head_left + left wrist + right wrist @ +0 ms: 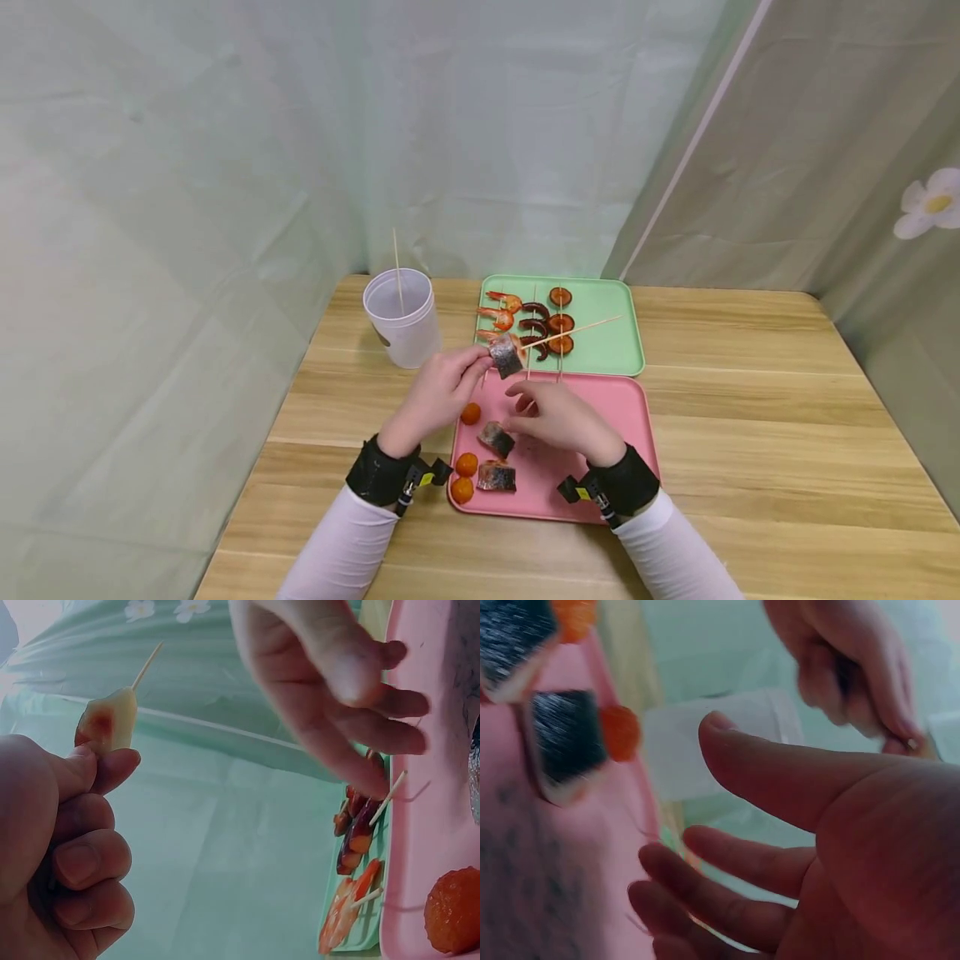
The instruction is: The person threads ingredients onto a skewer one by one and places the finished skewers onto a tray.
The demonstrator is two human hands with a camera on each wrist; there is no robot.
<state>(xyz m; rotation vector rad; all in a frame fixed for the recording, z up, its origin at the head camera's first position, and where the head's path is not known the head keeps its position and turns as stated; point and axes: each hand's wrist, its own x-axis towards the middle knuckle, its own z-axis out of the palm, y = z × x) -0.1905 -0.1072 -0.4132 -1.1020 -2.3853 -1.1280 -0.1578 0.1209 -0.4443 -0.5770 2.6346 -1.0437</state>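
In my head view, the left hand (442, 385) pinches a fish piece (507, 356), dark skin showing, its skewer (577, 330) crossing my sight of the green tray (618, 342); only the left wrist view gives me a pale, browned side. My right wrist view shows the right hand (802, 832) loosely spread, gripping nothing.

No readable text, brand or number in any view. Left yellow patch (427, 479) on left wrist device (439, 472): too small to read. Right yellow patch (582, 493) on right wrist device (569, 489): same. Dark mark (382, 337) on left side of white cup (412, 340), far left of tabletop (757, 417): label or print, can't tell; no letters legible.
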